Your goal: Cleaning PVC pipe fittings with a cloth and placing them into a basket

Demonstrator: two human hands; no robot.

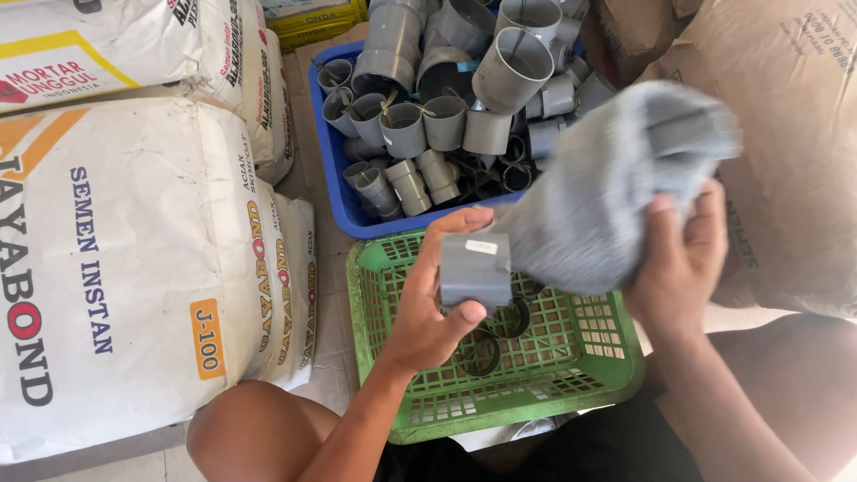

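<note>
Left hand (427, 303) clamped on short grey plastic pipe coupling w/ small white sticker (475, 268): thumb under bottom edge, fingers wrapped over top, fitting held upright just above green plastic lattice basket (571, 375). Right hand (680, 259) gripping grey fuzzy cloth (607, 192), fingers curled into its right side, cloth bunched and pressed against coupling's right edge. Inside basket, below the held fitting: two dark ring-shaped pieces (491, 339), one partly hidden behind left thumb. Beyond basket, touching its far rim: blue plastic crate (332, 183) heaped w/ grey plastic pipe fittings (428, 120), couplings, elbows, wider sockets, some tied in bundles. Left of crate and basket: stacked white cement sacks w/ orange and blue print (134, 259). At right: brown paper sacks (786, 134), close behind right hand. Bare knees at bottom edge, either side of basket.
</note>
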